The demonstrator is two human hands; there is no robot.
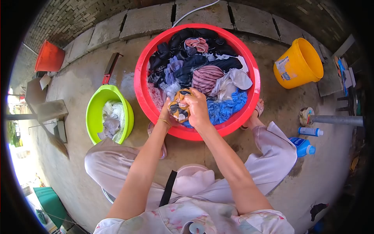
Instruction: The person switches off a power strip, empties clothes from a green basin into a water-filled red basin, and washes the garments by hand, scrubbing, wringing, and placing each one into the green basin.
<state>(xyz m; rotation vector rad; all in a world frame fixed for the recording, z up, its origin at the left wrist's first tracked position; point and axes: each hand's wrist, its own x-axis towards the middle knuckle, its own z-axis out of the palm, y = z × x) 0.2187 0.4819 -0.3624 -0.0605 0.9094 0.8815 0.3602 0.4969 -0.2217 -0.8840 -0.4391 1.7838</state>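
Note:
Between both hands, over the near side of a big red tub (255,87), is a bunched cloth (180,106) with a mustard, black and white pattern. My left hand (165,112) grips its left side, and my right hand (198,107) wraps round its right side. The tub is full of wet laundry: dark clothes (187,41) at the back, a pink striped cloth (206,79) in the middle, a white cloth (230,84) to the right and a blue cloth (228,107) near the front. Some suds show beside the held cloth.
Left of the tub stands a lime-green basin (92,121) with pale cloths (113,119) inside. An orange-red bucket (49,56) is farther left, and a yellow bucket (298,64) stands right. Two blue bottles (310,131) (302,147) are near my right knee. A pale hose (194,11) runs behind the tub.

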